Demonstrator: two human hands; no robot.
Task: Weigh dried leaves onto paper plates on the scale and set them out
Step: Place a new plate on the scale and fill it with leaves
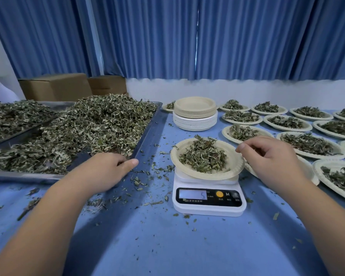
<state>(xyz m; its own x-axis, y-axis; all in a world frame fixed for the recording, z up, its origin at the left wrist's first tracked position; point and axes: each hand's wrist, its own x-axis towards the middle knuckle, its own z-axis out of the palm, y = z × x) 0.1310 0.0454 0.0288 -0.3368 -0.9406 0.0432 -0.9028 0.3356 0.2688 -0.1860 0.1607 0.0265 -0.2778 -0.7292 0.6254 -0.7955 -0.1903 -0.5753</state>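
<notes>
Head view: your paper plate (175, 156) sits on the scale (208, 205), with a heap of dried leaves (203, 156) on it and a 5 on the display. Right of the scale, your right hand (271, 158) hovers by the plate's rim, fingers loosely curled, gripping nothing. Left of the scale, your left hand (106, 170) rests at the tray (147, 132) corner, fingers tucked under; I cannot tell whether they hold leaves. Beyond the scale, a plate stack (195, 114) stands on the counter (167, 246).
</notes>
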